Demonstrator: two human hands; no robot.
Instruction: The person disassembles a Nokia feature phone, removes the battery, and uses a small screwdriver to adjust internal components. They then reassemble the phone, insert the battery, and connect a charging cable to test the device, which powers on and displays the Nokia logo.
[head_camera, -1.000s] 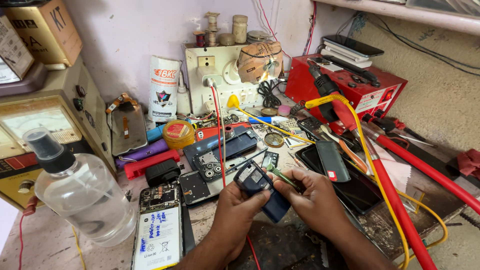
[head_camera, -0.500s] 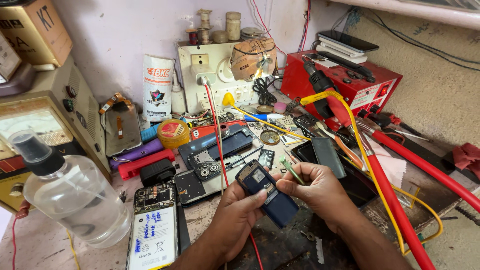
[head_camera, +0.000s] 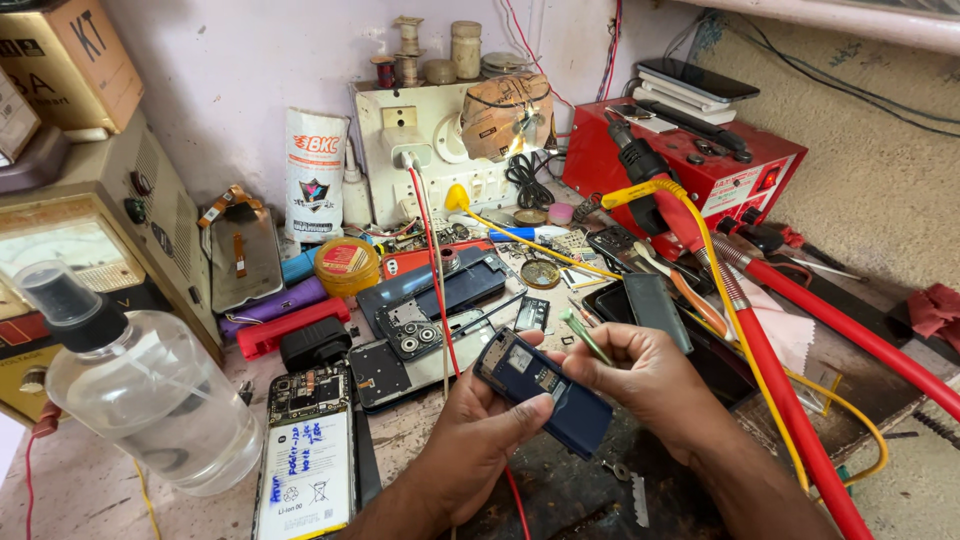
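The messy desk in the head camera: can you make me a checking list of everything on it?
Surface: worn, stained workbench, crowded.
Job's things: small dark-blue phone, back off, insides showing; thin green-handled tool.
Clutter: opened phone with battery showing, clear spray bottle, yellow round tin, loose phone parts.
Hands: left hand has its grip around the phone; right hand pinches the tool and steadies the phone's end.
Cables: red wire from the switchboard; yellow lead; thick red hose.
Surroundings: red power unit, old meter box, cardboard boxes, pale wall.
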